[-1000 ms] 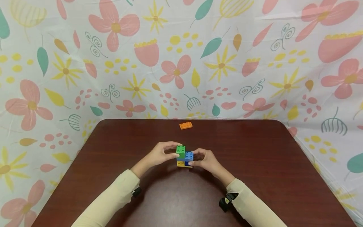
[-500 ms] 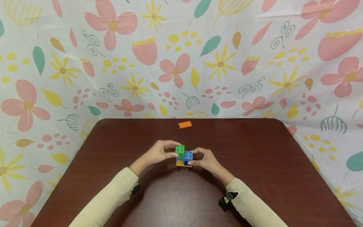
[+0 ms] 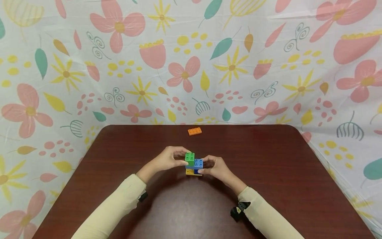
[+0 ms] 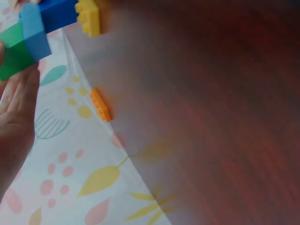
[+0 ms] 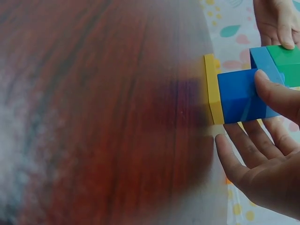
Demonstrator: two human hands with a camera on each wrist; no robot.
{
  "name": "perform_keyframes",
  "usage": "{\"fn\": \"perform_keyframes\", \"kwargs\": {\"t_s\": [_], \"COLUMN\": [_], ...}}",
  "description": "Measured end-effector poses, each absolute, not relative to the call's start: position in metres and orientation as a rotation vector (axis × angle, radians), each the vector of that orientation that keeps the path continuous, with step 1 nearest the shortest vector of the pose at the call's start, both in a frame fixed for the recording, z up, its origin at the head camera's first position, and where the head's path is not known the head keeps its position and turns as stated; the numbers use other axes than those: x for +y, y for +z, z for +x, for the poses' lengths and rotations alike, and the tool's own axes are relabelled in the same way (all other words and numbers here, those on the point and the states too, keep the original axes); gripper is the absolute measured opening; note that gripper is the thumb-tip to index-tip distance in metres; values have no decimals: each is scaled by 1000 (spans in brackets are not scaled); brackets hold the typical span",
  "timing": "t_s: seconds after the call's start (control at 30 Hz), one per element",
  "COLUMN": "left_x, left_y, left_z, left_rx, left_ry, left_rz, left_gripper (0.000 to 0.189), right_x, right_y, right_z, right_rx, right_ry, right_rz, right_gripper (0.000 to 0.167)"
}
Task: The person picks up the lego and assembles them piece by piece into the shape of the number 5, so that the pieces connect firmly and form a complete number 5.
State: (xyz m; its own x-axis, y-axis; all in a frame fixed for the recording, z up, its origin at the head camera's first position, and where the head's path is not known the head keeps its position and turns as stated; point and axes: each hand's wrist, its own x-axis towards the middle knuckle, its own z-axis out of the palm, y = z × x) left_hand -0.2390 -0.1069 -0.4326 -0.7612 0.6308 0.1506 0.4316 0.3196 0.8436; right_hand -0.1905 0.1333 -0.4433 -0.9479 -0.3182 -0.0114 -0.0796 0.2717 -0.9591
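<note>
A stack of toy building bricks stands at the middle of the table, between both hands. At its base is a yellow plate (image 3: 189, 172), with a dark blue brick (image 5: 241, 96) on the plate's right part. Above that lies a light blue plate (image 3: 198, 163), jutting out leftward. The green brick (image 3: 189, 159) sits on its left half. My left hand (image 3: 165, 160) pinches the green brick between thumb and fingers. With thumb in front and fingers behind, my right hand (image 3: 219, 170) grips the dark blue brick; its thumb also reaches the light blue plate's edge.
An orange studded plate (image 3: 195, 131) lies alone near the back edge of the dark brown table (image 3: 253, 149). Behind the table hangs a flower-patterned cloth (image 3: 185, 43).
</note>
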Motion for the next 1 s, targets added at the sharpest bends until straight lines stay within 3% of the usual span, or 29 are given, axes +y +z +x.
{"fn": "perform_keyframes", "kwargs": {"t_s": [0.6, 1.0], "left_x": [-103, -102], "left_y": [-440, -411], "left_z": [-232, -214], "left_rx": [2362, 2303], "left_ry": [1465, 1510], "left_rz": [961, 979], "left_gripper": [34, 32], "right_x": [134, 134], "right_y": [-444, -443], "right_z": [-189, -188], "right_rx": [2349, 2342], "right_ry": [-1748, -1747], "right_rz": [-339, -345], "right_gripper": [31, 31]}}
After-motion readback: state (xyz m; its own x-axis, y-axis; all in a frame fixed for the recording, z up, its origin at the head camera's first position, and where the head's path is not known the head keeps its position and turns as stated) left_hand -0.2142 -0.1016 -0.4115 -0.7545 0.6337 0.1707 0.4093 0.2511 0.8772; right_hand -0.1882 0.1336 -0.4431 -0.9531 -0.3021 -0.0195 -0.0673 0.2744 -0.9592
